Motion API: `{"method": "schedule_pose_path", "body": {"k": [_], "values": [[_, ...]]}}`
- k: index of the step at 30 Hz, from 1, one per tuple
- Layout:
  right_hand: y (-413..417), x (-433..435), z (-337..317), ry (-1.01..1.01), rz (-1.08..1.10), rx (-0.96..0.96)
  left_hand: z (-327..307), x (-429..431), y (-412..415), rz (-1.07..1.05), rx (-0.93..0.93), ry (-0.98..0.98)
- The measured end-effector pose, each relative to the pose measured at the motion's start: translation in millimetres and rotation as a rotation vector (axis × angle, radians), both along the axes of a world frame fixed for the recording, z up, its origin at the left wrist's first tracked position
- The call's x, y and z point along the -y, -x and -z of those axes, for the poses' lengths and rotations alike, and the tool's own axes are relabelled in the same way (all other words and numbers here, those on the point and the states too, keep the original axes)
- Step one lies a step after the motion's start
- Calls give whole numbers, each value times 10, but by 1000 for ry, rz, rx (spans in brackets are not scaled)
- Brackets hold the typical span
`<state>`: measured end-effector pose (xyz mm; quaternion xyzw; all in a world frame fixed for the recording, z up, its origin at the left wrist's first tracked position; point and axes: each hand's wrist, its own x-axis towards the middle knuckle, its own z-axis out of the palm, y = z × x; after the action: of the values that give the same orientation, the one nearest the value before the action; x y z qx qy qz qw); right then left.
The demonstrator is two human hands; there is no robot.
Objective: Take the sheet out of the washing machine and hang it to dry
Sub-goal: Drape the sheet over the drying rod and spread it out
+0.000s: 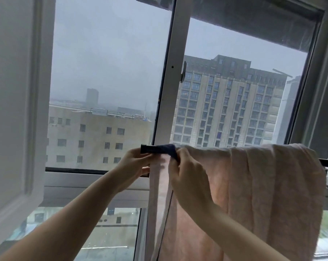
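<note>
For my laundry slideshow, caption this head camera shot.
Left hand holds the rod end while right hand pinches the pink sheet draped over it, by a window.

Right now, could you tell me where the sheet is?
The sheet hangs over the dark rod, lower right in the head view, the right hand pinching its left end.

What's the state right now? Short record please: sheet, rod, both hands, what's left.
sheet: pink, draped over the rod, bunched toward the right
rod: dark, left end bare
left hand: holds the rod's left end
right hand: pinches the sheet's dark edge at the rod
remaining: probably spreading the sheet leftward
</note>
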<state>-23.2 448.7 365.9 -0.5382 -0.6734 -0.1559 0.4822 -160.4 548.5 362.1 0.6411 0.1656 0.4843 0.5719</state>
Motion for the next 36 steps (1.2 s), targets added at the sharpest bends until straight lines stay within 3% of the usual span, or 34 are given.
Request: {"method": "schedule_pose_path", "body": {"k": [3,8,13,19,30,36], "values": [[-50,27,-141,-11,-68,-103,-25,-57,7,-58,87,28],[-13,22,-95,-103,-15,137,71,-72,-40,-141,85,52],[54,9,205,-51,-72,197,233,8,-21,-160,105,47],[64,90,597,145,-73,147,477,69,8,-224,-189,-103],[-45,119,1384,373,35,-70,1452,375,-58,-289,-465,-155],[-61,253,1932,504,129,-39,2066,507,-55,-358,-518,-90]]}}
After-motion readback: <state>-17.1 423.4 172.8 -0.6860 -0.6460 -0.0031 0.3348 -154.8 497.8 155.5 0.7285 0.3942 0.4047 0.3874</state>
